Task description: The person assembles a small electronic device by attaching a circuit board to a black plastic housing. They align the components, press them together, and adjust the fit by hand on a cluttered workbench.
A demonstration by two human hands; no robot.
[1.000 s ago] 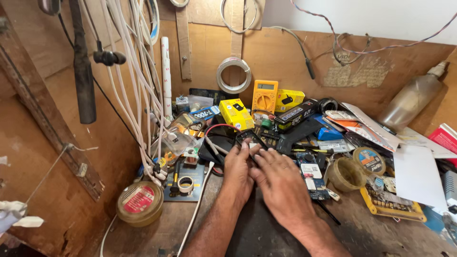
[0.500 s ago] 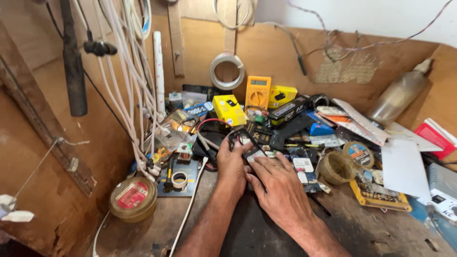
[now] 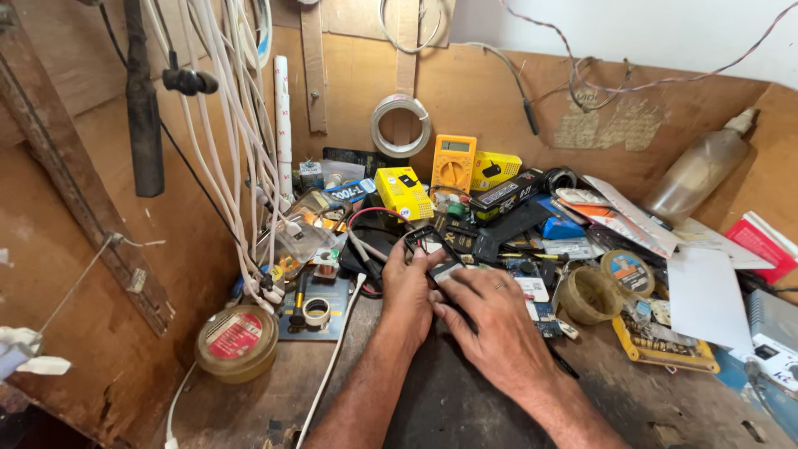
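Left hand [image 3: 407, 291]: our fingers grip a thin black rectangular phone frame [image 3: 426, 245].
Right hand [image 3: 490, 320]: our fingers press flat on it.
Bench [image 3: 465, 407]: worn dark wood.

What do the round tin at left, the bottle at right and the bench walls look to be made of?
Round tin: probably metal, brassy gold sheen on its side, red label on the lid.
Bottle: seemingly translucent plastic, cloudy and grimy.
Bench walls: brown wooden board, likely plywood or hardboard, matt and stained.
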